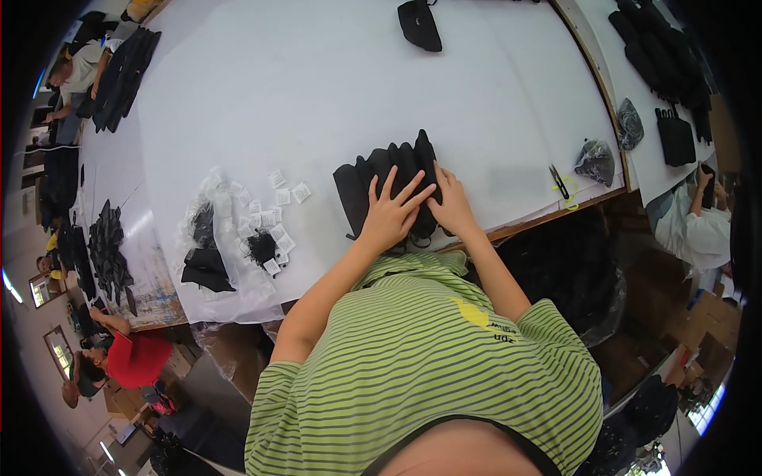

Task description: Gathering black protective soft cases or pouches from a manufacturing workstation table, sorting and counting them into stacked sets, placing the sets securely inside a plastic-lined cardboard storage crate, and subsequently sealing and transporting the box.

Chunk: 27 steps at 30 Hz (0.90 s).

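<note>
A row of black fabric pouches [351,189], pressed together side by side with their edges standing up, is on the white table near its front edge, right before me. My left hand [387,213] lies over the row with its fingers spread. At the row's right end, my right hand [451,203] holds the last pouch, its thumb toward me and its fingers along the outer side. The lower ends of the pouches are partly hidden by my hands, with thin black straps or cords showing there.
To the left lie small white tags [301,192], a heap of tiny black pieces [260,247], a clear plastic bag [248,278] and a black pouch [208,271]. Snips [560,182] and a plastic-wrapped bundle [595,162] are at right. Another pouch [419,26] lies far off. Several people work nearby.
</note>
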Available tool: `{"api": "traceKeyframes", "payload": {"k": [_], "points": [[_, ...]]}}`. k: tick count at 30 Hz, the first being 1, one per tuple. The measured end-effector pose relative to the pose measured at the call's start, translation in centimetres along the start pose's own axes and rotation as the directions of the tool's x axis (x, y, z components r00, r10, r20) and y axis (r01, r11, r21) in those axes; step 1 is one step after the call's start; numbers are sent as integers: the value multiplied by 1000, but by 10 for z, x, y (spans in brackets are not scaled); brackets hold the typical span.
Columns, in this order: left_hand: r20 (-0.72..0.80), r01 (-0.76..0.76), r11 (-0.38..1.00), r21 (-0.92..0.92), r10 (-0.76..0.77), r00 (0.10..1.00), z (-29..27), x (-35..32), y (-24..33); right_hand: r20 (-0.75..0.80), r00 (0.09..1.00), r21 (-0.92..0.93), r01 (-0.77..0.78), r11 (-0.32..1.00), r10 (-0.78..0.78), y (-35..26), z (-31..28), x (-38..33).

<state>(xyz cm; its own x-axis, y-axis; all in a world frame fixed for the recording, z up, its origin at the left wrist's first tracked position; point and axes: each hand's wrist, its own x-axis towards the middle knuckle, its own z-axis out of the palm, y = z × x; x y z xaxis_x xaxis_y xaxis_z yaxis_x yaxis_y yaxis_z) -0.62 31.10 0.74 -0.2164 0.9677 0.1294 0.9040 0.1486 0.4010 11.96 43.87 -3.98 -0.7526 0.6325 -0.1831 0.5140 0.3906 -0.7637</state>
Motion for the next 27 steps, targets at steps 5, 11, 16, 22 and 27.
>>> {"api": "traceKeyframes", "payload": {"k": [5,11,16,22,27], "points": [[28,-22,999,28,21,999,4,9,2,239,965,179,67,981,-110,16,-12,4],[113,-17,1000,18,14,993,3,16,3,480,846,534,-493,687,234,39,-74,106],[141,-12,1000,-23,15,990,6,18,3,-328,939,-219,32,975,-105,16,-62,272],[125,12,998,-55,-5,992,10,13,6,-338,933,-554,-93,827,-122,-17,-44,356],[116,4,992,-123,10,993,14,16,6,-428,888,-376,-5,927,-169,6,-115,330]]}}
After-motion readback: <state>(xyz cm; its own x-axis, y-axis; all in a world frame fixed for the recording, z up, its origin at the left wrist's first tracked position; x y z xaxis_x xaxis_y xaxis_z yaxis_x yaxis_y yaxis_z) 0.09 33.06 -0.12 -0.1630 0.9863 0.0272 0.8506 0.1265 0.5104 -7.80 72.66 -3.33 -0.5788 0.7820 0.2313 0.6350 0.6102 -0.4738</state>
